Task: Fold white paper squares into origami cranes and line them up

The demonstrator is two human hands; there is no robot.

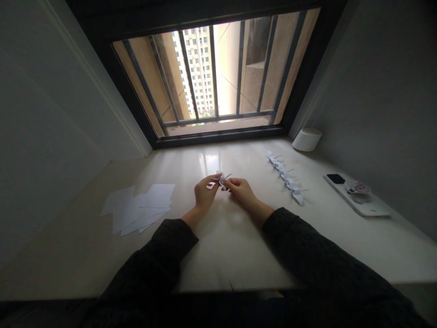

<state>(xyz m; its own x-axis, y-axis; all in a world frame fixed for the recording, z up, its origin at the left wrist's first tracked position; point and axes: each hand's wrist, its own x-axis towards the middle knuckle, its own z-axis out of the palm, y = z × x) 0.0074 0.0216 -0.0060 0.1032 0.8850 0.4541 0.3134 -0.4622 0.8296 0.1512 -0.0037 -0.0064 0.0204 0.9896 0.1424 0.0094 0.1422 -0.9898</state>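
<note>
Between both hands, above the middle of the pale counter, is a small white paper crane [222, 181] with thin points sticking out to either side. My left hand [205, 189] pinches it from the left, thumb and fingers closed on the paper. From the right, the fingertips of my right hand [241, 187] are closed on its other side. Part of the crane is hidden behind the fingers. Off to the right, a row of several similar folded paper cranes [286, 176] lies on the counter.
Overlapping white paper sheets [143, 207] lie on the left of the counter [235, 255]. At the right are a white phone [357, 196] with a round grip on its back and a white cylindrical object [307, 140] by the wall. A barred window [218, 134] stands behind.
</note>
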